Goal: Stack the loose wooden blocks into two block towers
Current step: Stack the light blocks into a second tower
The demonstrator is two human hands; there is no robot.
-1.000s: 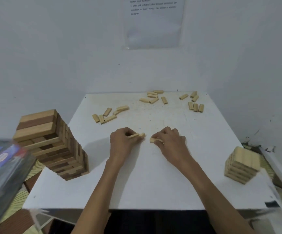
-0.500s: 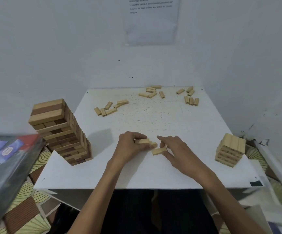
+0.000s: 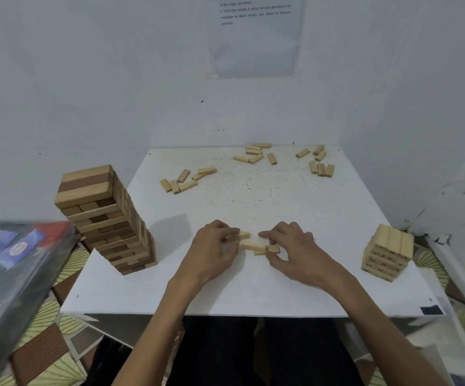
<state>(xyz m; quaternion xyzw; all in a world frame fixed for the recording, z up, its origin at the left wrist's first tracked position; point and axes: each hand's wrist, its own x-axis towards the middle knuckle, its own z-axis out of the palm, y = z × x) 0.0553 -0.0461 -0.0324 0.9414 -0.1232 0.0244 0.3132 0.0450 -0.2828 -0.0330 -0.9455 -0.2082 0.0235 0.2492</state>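
Note:
My left hand point(image 3: 214, 252) pinches a pale wooden block point(image 3: 239, 236) just above the white table point(image 3: 253, 291). My right hand point(image 3: 295, 252) pinches the right end of other small blocks point(image 3: 256, 247) lying between my hands on the table. A tall tower of light and dark blocks point(image 3: 108, 218) stands at the table's left edge. A short tower of pale blocks point(image 3: 387, 252) stands at the right edge. Loose blocks lie in groups at the far left point(image 3: 183, 181), far middle point(image 3: 253, 156) and far right point(image 3: 320, 165).
A dark glossy box point(image 3: 11, 280) leans at the lower left beside the table. Patterned floor tiles point(image 3: 55, 344) show below it. White walls close the table in at the back and right, with a printed sheet point(image 3: 256, 34) on the back wall.
Both hands drew nearer to me with their blocks and now hold them together near the table's front middle. The camera tilted, so the towers sit higher in view.

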